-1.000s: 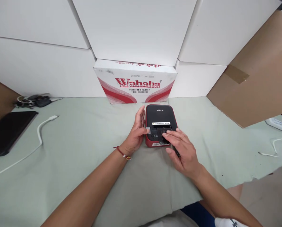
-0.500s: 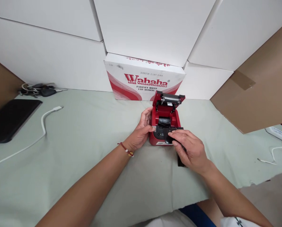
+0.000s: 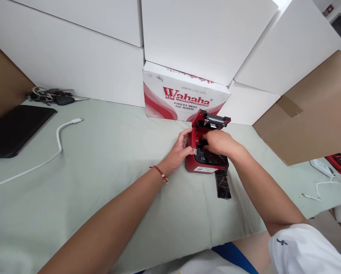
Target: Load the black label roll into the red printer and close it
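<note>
A small red plastic machine with a black top and rounded corners [image 3: 192, 164] sits just right of the middle of the frame, its lid [image 3: 213, 118] standing up. The left hand [image 3: 182, 149] grips its left side, thumb on a grey tab, fingers spread along the edge. The right hand [image 3: 218, 143] reaches in under the lid. Its fingertips are partly hidden, so I cannot tell if they pinch anything. That hand also blocks much of the inside.

A shiny black strip [image 3: 223, 186] hangs down by the machine's front right corner, onto the pale green cloth [image 3: 136, 190]. Right behind, a white and red cardboard water box [image 3: 170, 85] stands in the way, and the lid covers its bottom right part. White boxes [image 3: 187, 34] make a wall behind that.

At the left are a bunch of keys [image 3: 64, 99], a flat black tablet-like thing [image 3: 21, 127] and a white cable [image 3: 59, 140]. A big brown cardboard sheet [image 3: 310, 129] leans at the right.
</note>
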Motion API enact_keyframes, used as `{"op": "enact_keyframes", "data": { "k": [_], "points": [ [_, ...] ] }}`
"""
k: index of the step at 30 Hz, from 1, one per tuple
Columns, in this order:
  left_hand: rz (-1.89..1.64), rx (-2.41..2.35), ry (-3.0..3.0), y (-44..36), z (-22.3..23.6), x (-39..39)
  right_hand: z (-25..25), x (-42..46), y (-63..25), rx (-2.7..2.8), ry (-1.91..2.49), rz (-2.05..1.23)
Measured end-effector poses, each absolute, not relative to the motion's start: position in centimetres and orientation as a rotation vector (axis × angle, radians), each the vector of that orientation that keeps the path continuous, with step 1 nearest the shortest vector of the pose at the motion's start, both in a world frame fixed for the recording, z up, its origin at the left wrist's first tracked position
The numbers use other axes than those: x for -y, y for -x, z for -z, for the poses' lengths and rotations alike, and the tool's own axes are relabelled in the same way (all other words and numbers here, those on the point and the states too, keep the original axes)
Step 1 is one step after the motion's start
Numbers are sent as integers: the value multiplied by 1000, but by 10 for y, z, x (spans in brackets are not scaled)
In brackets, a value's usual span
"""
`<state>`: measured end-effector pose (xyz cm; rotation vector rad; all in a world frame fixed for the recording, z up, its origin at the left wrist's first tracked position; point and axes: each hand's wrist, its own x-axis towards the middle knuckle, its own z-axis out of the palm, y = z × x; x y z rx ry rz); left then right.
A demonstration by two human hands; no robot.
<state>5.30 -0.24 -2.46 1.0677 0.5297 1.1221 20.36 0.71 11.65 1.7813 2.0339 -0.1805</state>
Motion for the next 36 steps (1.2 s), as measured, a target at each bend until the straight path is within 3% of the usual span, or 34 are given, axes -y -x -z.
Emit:
{"op": "enact_keyframes", "data": {
  "k": [8,12,15,21,27,32,36],
  "points": [
    [-1114,-522,-1013,-53,21,3,-138,18,-221,-2153,-1896,324],
    [-1109,-510,-1013,-51,22,4,-172,55,-265,-2407,-2072,625],
    [-1099,-513,-1031,-50,24,4,-179,71,-312,-2276,-2119,642],
    [-1125,-532,-1068,-50,28,0,-120,74,-372,-1849,-2103,483],
    [-1109,-558,-1085,-48,29,0,-69,82,-356,-2029,-2175,496],
    [-1121,-561,-1087,-48,31,-1,-54,78,-326,-2304,-1996,678],
    [-1115,-555,-1075,-48,30,0,-80,86,-324,-2260,-1791,742]
  ]
}}
